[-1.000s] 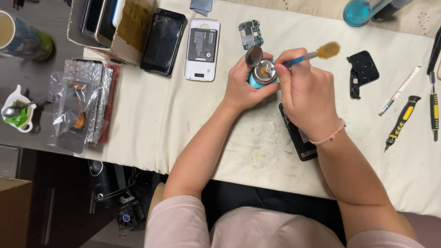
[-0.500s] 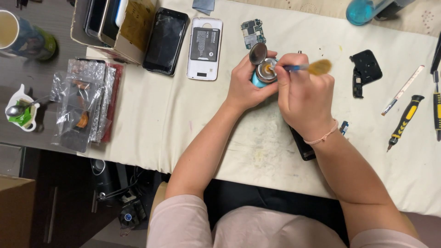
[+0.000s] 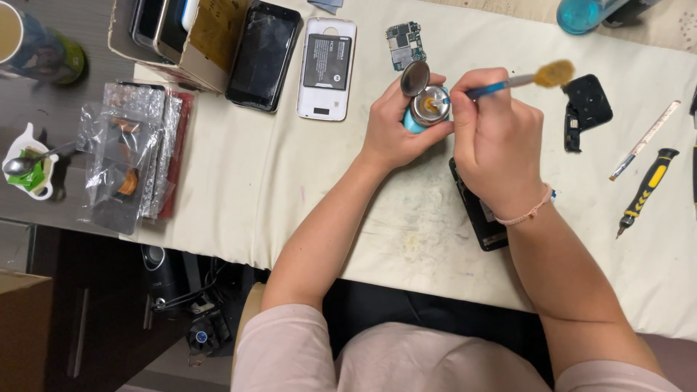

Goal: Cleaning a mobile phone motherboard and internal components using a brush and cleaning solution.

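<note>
Cream cloth-covered desk [image 3: 239, 189]: left hand [image 3: 396, 131] wraps the small blue round tin with open metal lid [image 3: 427, 107], just right of the white phone back cover [image 3: 327, 67]. Right hand [image 3: 497, 141] pinches a blue-handled brush [image 3: 515, 80] above it.

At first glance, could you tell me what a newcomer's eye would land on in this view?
At the centre, the left hand grips a small blue tin with its lid flipped open, while the right hand holds a blue-handled brush over it. Left of the hands, on the cream cloth, lie a dark phone and a white phone back; a yellow-and-black screwdriver lies at the right.
</note>
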